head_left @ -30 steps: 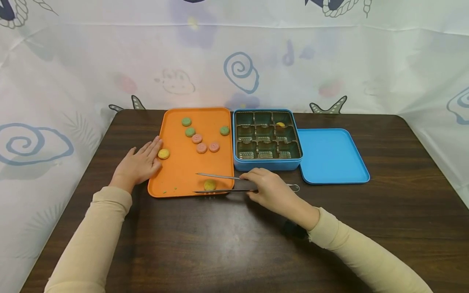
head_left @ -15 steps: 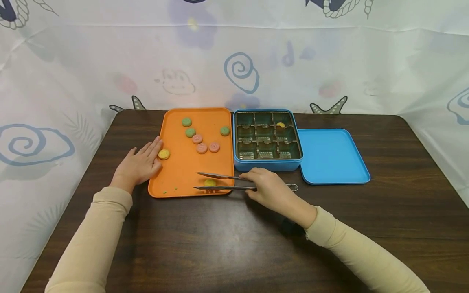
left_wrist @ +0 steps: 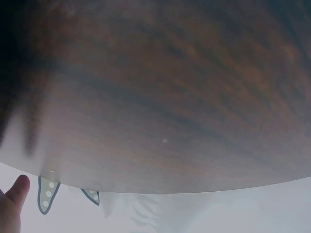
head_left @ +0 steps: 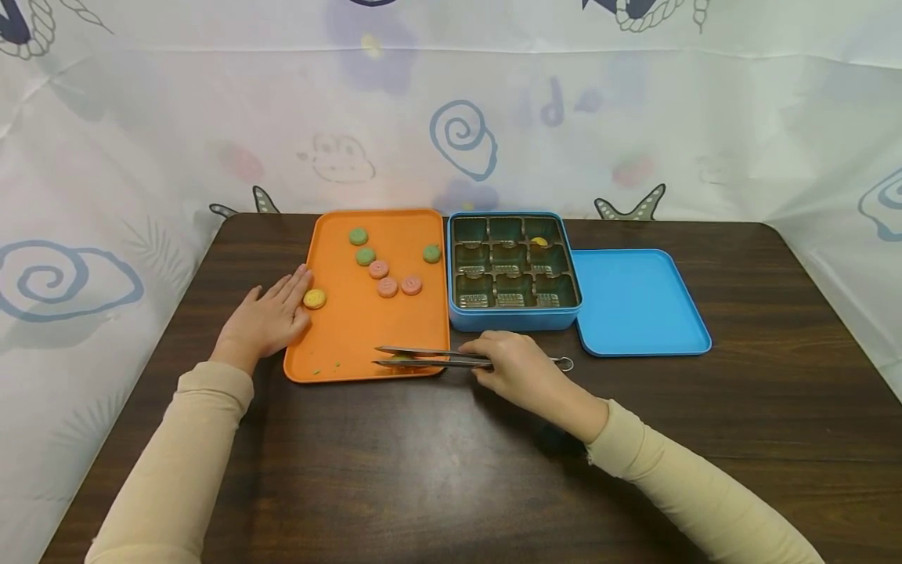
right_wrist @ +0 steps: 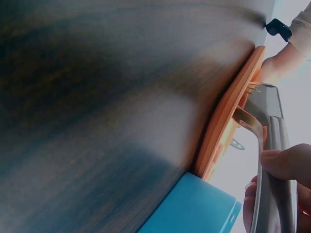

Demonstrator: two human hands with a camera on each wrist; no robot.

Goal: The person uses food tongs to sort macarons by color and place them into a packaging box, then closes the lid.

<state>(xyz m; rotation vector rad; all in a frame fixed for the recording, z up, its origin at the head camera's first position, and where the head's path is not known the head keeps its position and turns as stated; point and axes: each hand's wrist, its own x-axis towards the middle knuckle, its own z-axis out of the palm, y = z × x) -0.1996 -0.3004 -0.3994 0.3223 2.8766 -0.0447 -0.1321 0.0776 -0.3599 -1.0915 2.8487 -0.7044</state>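
My right hand (head_left: 524, 374) grips a pair of metal tongs (head_left: 437, 363) over the near right part of an orange tray (head_left: 352, 337). Between the tong tips lies a yellow cookie (head_left: 401, 357), mostly hidden by the metal arms. In the right wrist view, thumb and fingers hold the tongs (right_wrist: 283, 199). My left hand (head_left: 264, 319) rests at the tray's left edge with fingers extended, near another yellow cookie (head_left: 315, 298). Several pink cookies (head_left: 412, 284) and green cookies (head_left: 358, 236) lie further back on the tray.
A blue box (head_left: 514, 319) with a divided insert stands against the tray's right side. Something yellow (head_left: 539, 242) shows in its back right compartment. Further right is a flat blue lid (head_left: 637, 301). Small green crumbs (head_left: 337, 364) lie on the tray. A patterned cloth (head_left: 282, 102) hangs behind the table.
My right hand has squeezed the tongs, bringing their two arms together around the yellow cookie. My left hand stays at the tray's edge.
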